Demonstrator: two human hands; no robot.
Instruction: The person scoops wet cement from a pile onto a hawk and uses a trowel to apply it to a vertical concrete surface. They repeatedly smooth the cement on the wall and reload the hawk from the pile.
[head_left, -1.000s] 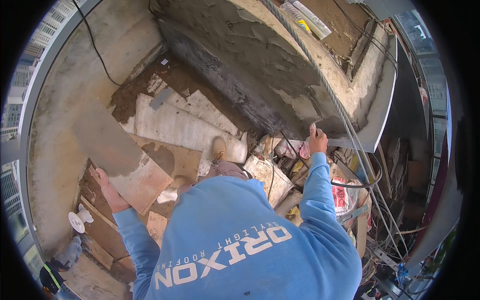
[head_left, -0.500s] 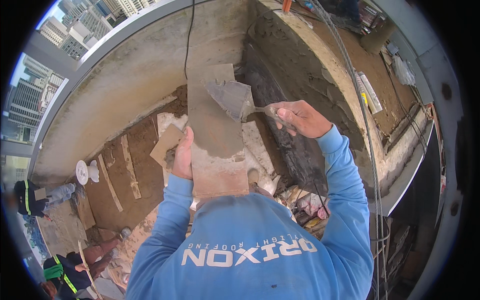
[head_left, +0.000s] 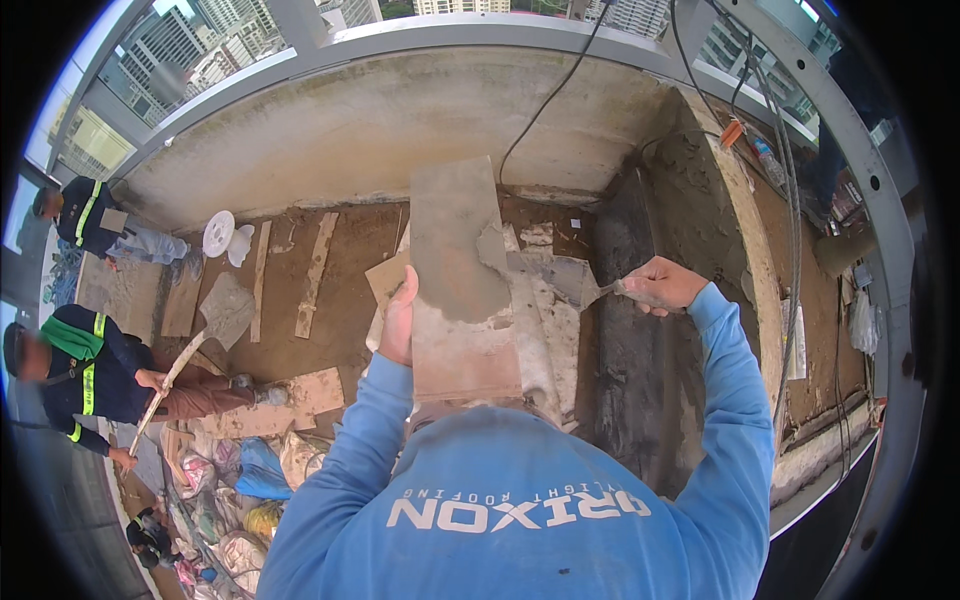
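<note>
grey mortar loads your stiff, heavy tile [head_left: 455, 290]; left hand [head_left: 398, 322] clamps its edge, right hand [head_left: 662, 285] grasps the trowel [head_left: 560, 278].

Below me, a co-worker in a high-visibility vest [head_left: 85, 375] holds a shovel [head_left: 215, 320]. Filled sacks [head_left: 235, 500] lie nearby; a black cable [head_left: 545, 105] crosses the wall.

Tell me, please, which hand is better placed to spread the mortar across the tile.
The right hand, probably: it already grips the trowel, whose blade lies against the grey mortar on the tile. The left hand is busy clasping the tile's left edge to hold it up.
</note>
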